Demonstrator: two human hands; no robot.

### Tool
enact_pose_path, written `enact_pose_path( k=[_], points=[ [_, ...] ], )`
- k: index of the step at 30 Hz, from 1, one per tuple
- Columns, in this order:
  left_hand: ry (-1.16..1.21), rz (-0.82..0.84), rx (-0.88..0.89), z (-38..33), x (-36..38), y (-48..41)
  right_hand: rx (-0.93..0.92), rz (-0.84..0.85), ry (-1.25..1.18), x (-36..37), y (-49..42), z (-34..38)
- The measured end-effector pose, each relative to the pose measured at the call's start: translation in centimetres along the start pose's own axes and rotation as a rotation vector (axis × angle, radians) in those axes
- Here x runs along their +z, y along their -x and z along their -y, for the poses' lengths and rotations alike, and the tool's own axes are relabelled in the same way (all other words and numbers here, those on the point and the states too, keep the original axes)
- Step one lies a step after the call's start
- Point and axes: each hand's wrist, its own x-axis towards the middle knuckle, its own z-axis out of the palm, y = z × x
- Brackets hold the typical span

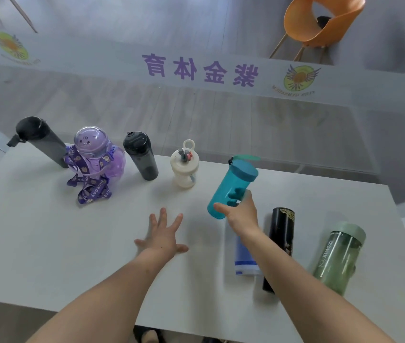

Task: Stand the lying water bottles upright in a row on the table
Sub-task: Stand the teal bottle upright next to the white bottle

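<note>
My right hand (242,216) is clamped around the lower body of the teal bottle (231,188), which is tilted with its cap away from me, above the table (35,243). My left hand (163,237) has its fingers spread wide, holding nothing, over the bare middle of the tabletop. 4 bottles stand along the far edge: tall grey (40,141), purple (95,149), dark grey (140,155), cream (184,165). 3 lie near my right arm: a black bottle (282,233), a green bottle (340,258) close to the right edge, and a blue-and-white bottle (244,262) half hidden under my forearm.
</note>
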Motion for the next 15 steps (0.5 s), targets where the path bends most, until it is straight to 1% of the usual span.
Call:
enact_pose_path(
  k=[3, 7, 10, 15],
  points=[
    [-0.003, 0.002, -0.002, 0.1, 0.1, -0.2, -0.078, -0.119, 0.064, 2.7, -1.5, -1.0],
    [-0.001, 0.01, 0.0, 0.0, 0.0, -0.3, -0.123, -0.187, 0.132, 4.8, -2.9, -2.6],
    [-0.012, 0.008, -0.002, 0.0, -0.1, -0.2, -0.182, -0.196, 0.167, 5.5, -3.1, -3.1],
    [-0.014, 0.003, -0.001, 0.1, -0.1, -0.2, -0.241, -0.154, 0.181, 4.8, -2.8, -3.7]
  ],
)
